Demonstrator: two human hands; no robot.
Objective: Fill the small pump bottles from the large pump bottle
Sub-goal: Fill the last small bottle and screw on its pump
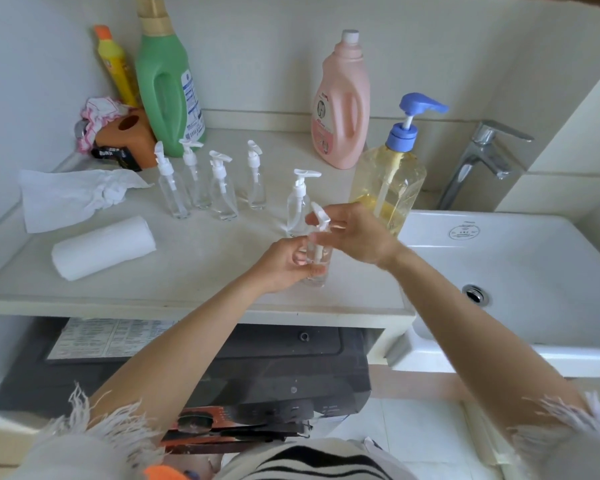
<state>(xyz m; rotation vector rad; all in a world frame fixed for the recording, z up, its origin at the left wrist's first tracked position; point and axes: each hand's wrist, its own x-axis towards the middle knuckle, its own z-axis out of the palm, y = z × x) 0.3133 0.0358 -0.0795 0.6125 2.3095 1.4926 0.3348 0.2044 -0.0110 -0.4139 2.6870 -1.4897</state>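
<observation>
Small pump bottle [317, 261] sits gripped by left hand [284, 265]; right hand [352, 237] pinches its pump head [321, 218]: twist straight, keep bottle upright.

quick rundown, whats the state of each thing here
held small bottle: upright, looks empty, pump on
left hand: grips its body
right hand: pinches its pump
large pump bottle: upright, partly full, yellow
five other small bottles: upright, look empty
faucet: no water seen

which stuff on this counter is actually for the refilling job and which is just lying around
For the job: small pump bottle in left hand and right hand; five empty small bottles; large pump bottle.

Lying about: green jug, pink jug, yellow bottle, paper roll, tissue.
</observation>
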